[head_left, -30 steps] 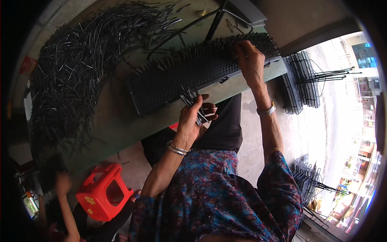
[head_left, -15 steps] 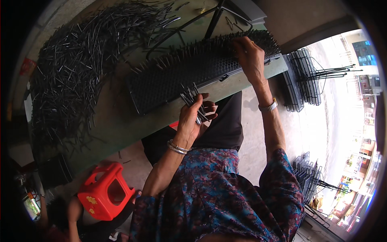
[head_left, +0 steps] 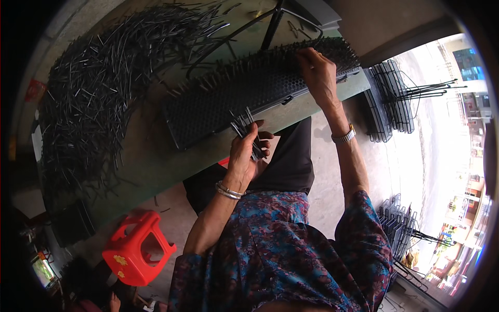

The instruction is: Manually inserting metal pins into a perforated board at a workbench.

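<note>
My left hand (head_left: pixel 246 151) is closed around a bunch of thin dark sticks (head_left: pixel 243 125), just off the near edge of a black perforated board (head_left: pixel 208 112). The board lies aslant on the table, its surface full of small holes. Many short dark sticks (head_left: pixel 244 66) stand upright along its far side, densest toward the right. Over that right part my right hand (head_left: pixel 318 70) is bent down, thumb and fingers pinched together at the board. Whatever sits between those fingertips is too small to make out.
A large heap of loose dark sticks (head_left: pixel 99 88) covers the left of the greenish table (head_left: pixel 156 179). Beyond the board stands a black metal frame (head_left: pixel 271 31). Black wire racks (head_left: pixel 397 99) are at the right. A red plastic stool (head_left: pixel 140 249) stands lower left, near another person's hand (head_left: pixel 115 302).
My right hand has shifted slightly left along the board, still pinched. My left hand keeps its bunch nearly in place. The other person's arm beside the stool has moved down.
</note>
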Demonstrator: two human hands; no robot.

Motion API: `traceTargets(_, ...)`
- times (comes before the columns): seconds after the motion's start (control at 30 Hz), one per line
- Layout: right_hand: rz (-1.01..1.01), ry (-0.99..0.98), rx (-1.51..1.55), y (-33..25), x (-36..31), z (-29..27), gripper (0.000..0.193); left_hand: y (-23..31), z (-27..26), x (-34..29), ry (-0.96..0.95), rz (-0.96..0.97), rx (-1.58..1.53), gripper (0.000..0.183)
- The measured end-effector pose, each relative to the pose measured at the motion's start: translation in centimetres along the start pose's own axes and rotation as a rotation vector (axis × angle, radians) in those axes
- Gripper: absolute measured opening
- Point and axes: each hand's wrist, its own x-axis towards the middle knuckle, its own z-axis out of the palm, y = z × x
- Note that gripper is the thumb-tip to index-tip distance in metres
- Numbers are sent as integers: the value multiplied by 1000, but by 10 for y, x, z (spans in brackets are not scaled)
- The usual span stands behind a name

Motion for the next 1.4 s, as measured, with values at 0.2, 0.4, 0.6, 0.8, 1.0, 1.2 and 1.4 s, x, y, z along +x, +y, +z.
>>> traceTargets(0.2, 45, -11, -29, -5, 4, -1, 13, -2, -1, 1, 12, 29, -14, 29)
traceTargets(0.4, 55, -27, -22, -4, 4, -1, 14, -1, -1, -1, -6, 44, -11, 29)
traceTargets(0.6, 94, -63, 18, 3, 1, 1, 16, 2, 10, -5, 81, 47, -12, 28)
traceTargets(0.8, -50, -47, -307, 2, 0, 3, 16, -3, 0, -2, 35, 67, -53, 27)
traceTargets(1.0, -106, -130, -338, 7, -1, 5, 14, -5, 1, -2, 14, 53, -60, 26)
traceTargets(1.2, -47, 7, -369, 1, -10, 8, 15, -1, 5, -7, -1, 71, -30, 28)
traceTargets(1.4, 7, 13, -429, -1, -10, 8, 16, 1, 10, -10, -5, 72, -1, 31)
